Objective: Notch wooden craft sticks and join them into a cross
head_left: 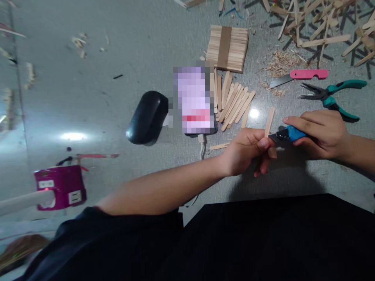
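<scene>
My left hand [246, 150] is closed on a wooden craft stick [270, 121], which sticks up from between thumb and fingers. Its lower end shows below the thumb. In my right hand [325, 132] is a utility knife [294, 134] with a blue and black handle. The blade [274, 137] points left and meets the stick close to my left thumb. Just above and left of my left hand lies a fanned pile of loose craft sticks [237, 103]. One more stick [219, 146] lies beside my left wrist, partly hidden by it.
Behind the loose sticks is a banded craft-stick bundle [236, 48]. Pliers [325, 93], a pink-handled folding saw [309, 74] and wood shavings [284, 62] lie at right, below assembled stick pieces [325, 27]. A blurred-out phone [195, 97], black mouse [148, 117] and purple power socket [60, 183] stand leftward.
</scene>
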`<move>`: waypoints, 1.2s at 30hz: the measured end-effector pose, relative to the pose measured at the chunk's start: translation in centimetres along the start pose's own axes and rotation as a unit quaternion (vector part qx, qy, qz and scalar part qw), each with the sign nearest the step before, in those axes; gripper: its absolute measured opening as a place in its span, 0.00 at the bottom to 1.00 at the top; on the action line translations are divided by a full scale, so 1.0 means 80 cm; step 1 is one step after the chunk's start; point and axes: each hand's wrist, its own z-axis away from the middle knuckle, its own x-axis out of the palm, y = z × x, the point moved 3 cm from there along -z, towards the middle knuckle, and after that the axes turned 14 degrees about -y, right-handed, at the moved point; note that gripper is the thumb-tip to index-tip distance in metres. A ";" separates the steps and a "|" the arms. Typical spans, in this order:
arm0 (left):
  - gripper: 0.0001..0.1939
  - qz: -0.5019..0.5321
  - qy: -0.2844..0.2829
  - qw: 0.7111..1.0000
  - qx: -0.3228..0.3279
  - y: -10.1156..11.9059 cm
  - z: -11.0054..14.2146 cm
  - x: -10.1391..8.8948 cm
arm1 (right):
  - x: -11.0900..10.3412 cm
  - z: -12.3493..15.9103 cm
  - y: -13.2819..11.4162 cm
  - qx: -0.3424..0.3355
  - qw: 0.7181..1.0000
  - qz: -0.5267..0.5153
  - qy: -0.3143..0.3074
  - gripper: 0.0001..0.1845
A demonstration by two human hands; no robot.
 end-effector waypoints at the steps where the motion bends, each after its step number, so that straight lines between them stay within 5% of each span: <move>1: 0.26 -0.004 0.000 1.000 -0.002 0.001 0.000 0.001 | 0.001 0.000 0.000 0.005 1.000 0.001 -0.005 0.29; 16: 0.30 -0.036 0.001 0.999 0.008 0.001 0.002 0.003 | -0.001 0.000 -0.003 -0.023 0.999 -0.020 0.038 0.25; 27: 0.31 -0.072 -0.014 0.997 -0.022 -0.003 0.008 0.003 | 0.003 0.002 -0.005 -0.023 0.998 -0.050 0.001 0.23; 36: 0.31 -0.112 0.047 0.992 0.016 0.001 0.002 0.006 | -0.002 -0.006 -0.012 -0.013 0.996 -0.083 -0.017 0.22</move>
